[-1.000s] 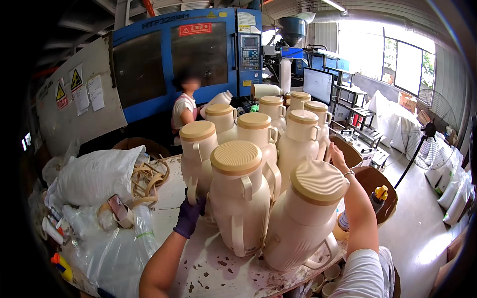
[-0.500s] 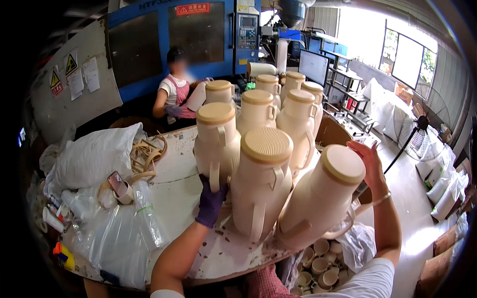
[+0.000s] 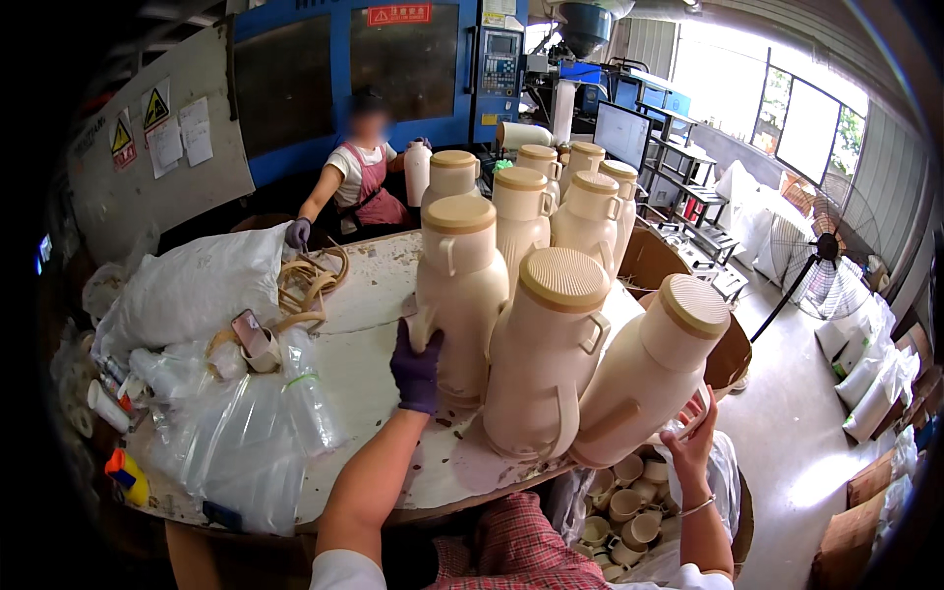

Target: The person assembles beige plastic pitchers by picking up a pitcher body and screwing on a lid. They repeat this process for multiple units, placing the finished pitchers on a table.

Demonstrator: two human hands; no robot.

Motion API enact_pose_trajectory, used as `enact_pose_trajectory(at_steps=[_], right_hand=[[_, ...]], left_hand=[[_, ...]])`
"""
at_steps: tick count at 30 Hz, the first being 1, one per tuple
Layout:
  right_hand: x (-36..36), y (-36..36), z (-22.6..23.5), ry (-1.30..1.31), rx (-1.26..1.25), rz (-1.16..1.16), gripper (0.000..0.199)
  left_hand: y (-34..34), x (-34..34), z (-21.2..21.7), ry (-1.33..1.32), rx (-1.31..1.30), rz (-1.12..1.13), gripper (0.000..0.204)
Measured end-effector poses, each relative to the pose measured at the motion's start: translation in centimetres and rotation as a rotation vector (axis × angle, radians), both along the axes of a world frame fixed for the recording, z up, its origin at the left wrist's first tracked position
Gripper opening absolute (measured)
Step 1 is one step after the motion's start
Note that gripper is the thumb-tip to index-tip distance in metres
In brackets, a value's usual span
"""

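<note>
Several cream thermos jugs with ribbed tan lids stand on the white table. My left hand (image 3: 416, 370), in a purple glove, grips the lower handle of the left front jug (image 3: 460, 305), thumb and fingers on either side of it. Bare, my right hand (image 3: 692, 444) has its fingers curled at the handle of the right front jug (image 3: 644, 379), which leans to the right at the table's edge. Between these two stands another front jug (image 3: 544, 369), its handle turned toward me. Neither hand touches it.
Clear plastic bags (image 3: 241, 442), a phone (image 3: 251, 334) and tan handle-like loops (image 3: 313, 290) lie left on the table (image 3: 369, 295). Below its right edge is a bin of cream cups (image 3: 629, 506). A co-worker (image 3: 369, 182) sits across; a fan (image 3: 828, 246) stands right.
My right hand has dropped from beside the right jug's lid to its handle. My left hand has pushed the left jug rightward. The co-worker now reaches toward the loops.
</note>
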State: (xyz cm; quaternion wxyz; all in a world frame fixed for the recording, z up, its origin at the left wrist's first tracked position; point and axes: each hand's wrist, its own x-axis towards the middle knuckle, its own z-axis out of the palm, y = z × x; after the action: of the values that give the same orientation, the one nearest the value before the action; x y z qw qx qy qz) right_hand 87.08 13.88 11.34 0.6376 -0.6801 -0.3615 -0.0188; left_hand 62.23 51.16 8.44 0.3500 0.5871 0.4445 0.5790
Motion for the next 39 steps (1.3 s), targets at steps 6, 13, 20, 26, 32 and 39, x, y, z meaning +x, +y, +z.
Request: enact_pose_trajectory(at_steps=[6,13,20,26,32,39], right_hand=[[-1.3,3.9,-1.9,-0.009,-0.165,-0.338,0.068],[0.0,9.7,-5.2,-0.027,-0.153,0.101,0.074],[-5.7,5.9,-12.3,0.331,-0.096,0.243,0.08],[-7.0,3.7,-12.9,1.275,0.009,0.616,0.105],[-6.6,3.1,-8.7,1.411,0.45,0.43,0.099],[-12.9,0.6,-15.8,0.231,-0.395,0.378,0.045]], left_hand=[[-5.0,-1.8,2.2,0.028,-0.105,-0.213,0.082],[-6.4,-0.3,1.8,-0.073,-0.172,-0.346,0.093],[-7.8,1.2,-0.4,0.024,-0.1,-0.335,0.096],[-11.1,5.5,0.1,-0.15,-0.097,-0.643,0.098],[-11.6,5.2,-4.9,0.067,0.143,-0.882,0.078],[-14.4,-8.5,-12.0,0.741,0.433,-0.591,0.073]])
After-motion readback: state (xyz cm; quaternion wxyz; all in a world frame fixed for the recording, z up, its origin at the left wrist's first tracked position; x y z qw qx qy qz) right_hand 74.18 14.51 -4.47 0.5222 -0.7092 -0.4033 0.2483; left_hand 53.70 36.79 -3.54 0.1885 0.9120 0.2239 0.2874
